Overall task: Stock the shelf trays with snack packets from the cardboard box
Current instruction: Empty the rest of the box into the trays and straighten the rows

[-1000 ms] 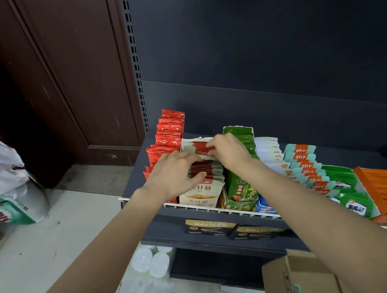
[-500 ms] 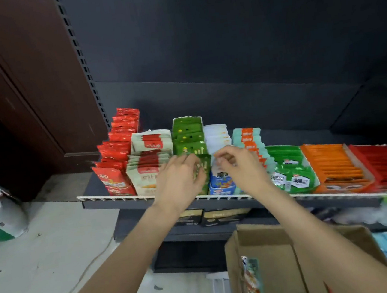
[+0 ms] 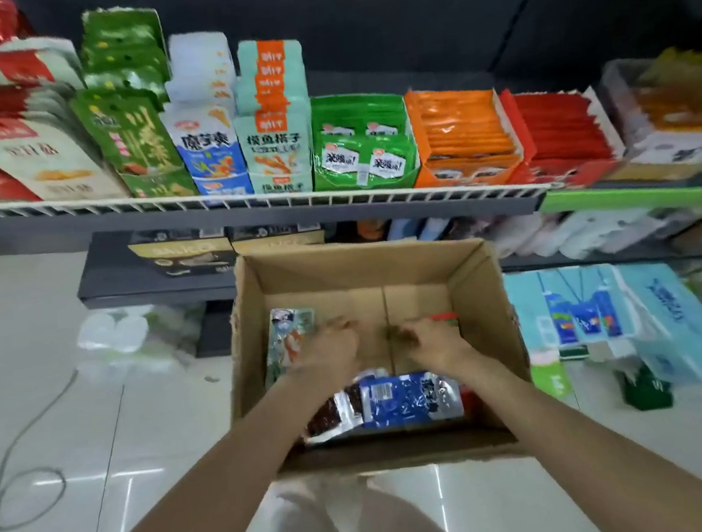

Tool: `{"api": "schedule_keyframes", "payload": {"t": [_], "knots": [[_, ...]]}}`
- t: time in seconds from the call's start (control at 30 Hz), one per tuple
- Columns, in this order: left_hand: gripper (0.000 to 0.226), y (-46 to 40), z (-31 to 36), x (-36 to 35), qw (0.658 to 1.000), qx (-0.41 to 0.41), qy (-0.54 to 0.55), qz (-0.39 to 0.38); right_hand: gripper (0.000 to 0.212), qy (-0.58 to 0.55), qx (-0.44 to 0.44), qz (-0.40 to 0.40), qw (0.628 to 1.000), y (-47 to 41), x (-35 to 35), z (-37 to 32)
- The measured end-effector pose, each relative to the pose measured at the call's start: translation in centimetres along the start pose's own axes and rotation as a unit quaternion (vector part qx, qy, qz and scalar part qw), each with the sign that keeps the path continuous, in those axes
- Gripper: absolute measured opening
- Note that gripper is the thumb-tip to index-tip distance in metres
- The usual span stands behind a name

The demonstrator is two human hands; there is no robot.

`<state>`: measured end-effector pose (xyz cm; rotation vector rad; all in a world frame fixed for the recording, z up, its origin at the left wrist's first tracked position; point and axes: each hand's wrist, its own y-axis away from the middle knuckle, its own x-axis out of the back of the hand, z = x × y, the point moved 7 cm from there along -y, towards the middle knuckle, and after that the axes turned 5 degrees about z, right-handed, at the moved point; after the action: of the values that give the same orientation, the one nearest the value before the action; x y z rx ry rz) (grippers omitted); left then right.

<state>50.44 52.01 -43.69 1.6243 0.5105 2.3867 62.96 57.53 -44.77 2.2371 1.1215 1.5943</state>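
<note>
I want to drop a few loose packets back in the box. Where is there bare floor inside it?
Bare cardboard shows in the far half of the cardboard box, between the pale packet by its left wall and the red packet near its right wall. Both hands, left hand and right hand, hang over that patch. The near end is crowded by the blue packet.

Both arms were bare from the wrists up to where the view cut them off, with no sleeves, watch or rings to be seen on the left hand or right hand. Below them the person wore pale, off-white trousers, softly creased.
</note>
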Motion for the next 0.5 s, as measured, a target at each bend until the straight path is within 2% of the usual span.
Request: {"api": "schedule_keyframes", "payload": {"t": [0.07, 0.17, 0.3, 0.4, 0.5], "knots": [[0.042, 0.2, -0.6, -3.8, 0.997, 0.027, -0.026, -0.064, 0.04, 0.025, 0.004, -0.071, 0.997, 0.0, -2.8, 1.8], [0.05, 0.6, -1.8, -6.9, 0.992, 0.06, -0.028, -0.104, 0.052, 0.099, 0.027, -0.102, 0.99, -0.5, -4.9, 2.6], [0.046, 0.4, -2.5, -8.2, 0.988, 0.1, -0.015, -0.114, 0.025, 0.141, 0.03, -0.134, 0.98, -0.8, -5.9, 3.0], [0.032, 0.4, -2.6, -8.1, 0.987, 0.117, 0.016, -0.105, 0.017, 0.117, 0.034, -0.101, 0.987, -0.7, -4.4, 2.8], [0.022, 0.8, -2.7, -6.6, 0.988, 0.122, 0.071, -0.061, 0.012, 0.14, 0.051, 0.002, 0.989, -0.1, -0.4, 1.6]]}}
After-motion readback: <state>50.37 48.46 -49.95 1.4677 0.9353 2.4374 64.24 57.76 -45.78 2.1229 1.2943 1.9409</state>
